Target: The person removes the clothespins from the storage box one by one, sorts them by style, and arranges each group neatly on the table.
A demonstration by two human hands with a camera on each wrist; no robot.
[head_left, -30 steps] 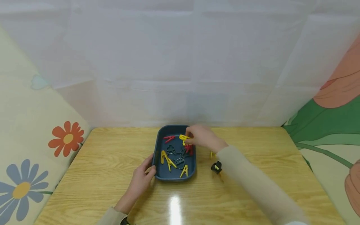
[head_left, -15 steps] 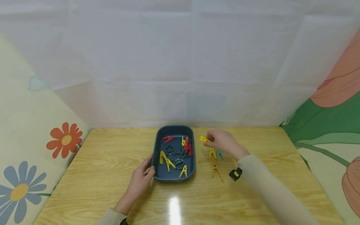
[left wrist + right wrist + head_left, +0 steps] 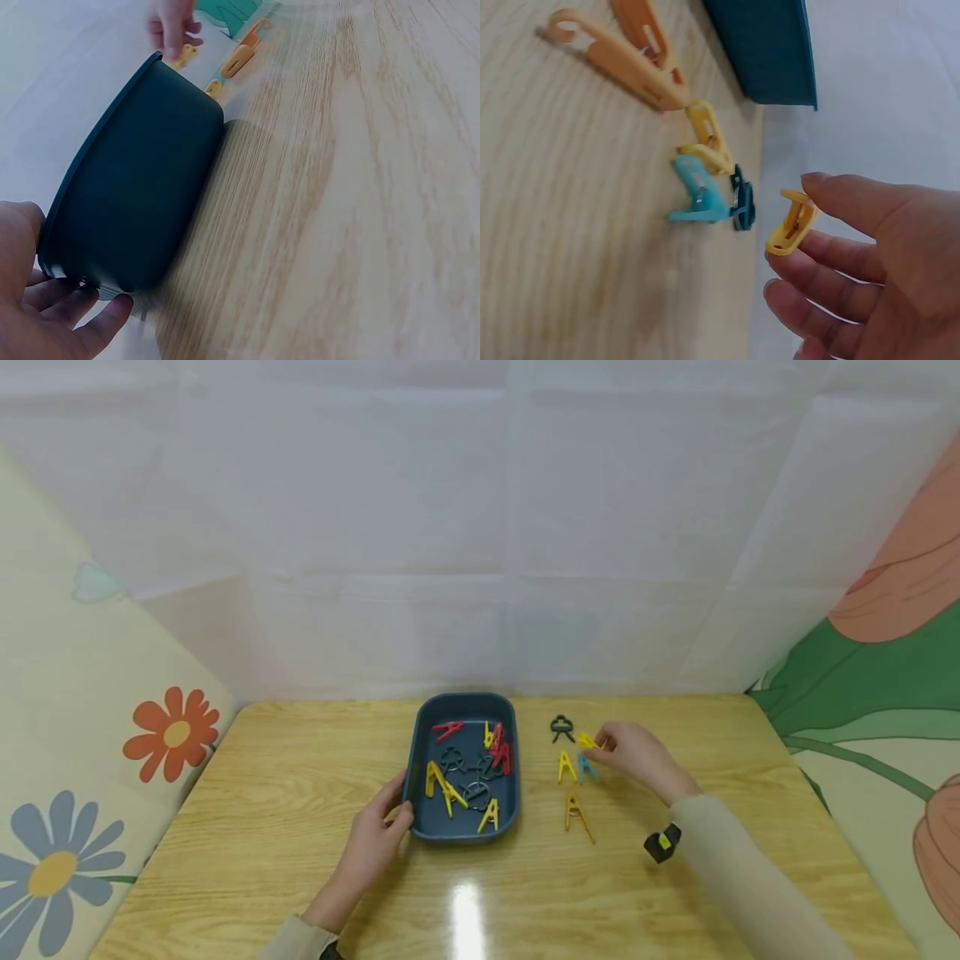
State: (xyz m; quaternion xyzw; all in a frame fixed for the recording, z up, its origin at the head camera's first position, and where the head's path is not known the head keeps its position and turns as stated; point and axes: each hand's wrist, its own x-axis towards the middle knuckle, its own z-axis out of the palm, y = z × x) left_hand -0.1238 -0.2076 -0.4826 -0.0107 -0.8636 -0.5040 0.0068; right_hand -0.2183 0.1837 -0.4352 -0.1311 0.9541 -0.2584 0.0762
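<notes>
In the head view my left hand (image 3: 375, 835) grips the near left side of a dark blue tray (image 3: 468, 839); in the left wrist view its fingers curl against the tray's outer wall. My right hand (image 3: 637, 756) pinches a small yellow clothespin (image 3: 795, 225) between thumb and fingers, above the table right of the tray. Close by lie a teal clothespin (image 3: 588, 767), another yellow clothespin (image 3: 566, 767) and a dark green clip (image 3: 561, 727). Nearer the front is a larger orange-yellow clothespin (image 3: 576, 817). Inside the tray are red clothespins (image 3: 501, 758), yellow ones (image 3: 490, 816) and dark green clips (image 3: 452, 760).
The wooden table (image 3: 300, 760) backs onto a white cloth (image 3: 375, 527). Flower-patterned panels (image 3: 67, 718) stand at the left and right sides. A black device (image 3: 662, 842) sits at the right wrist.
My right hand has lifted a yellow clothespin out of the tray and carried it right, past the dark green clip, to above the teal clothespin. My left hand stays on the tray.
</notes>
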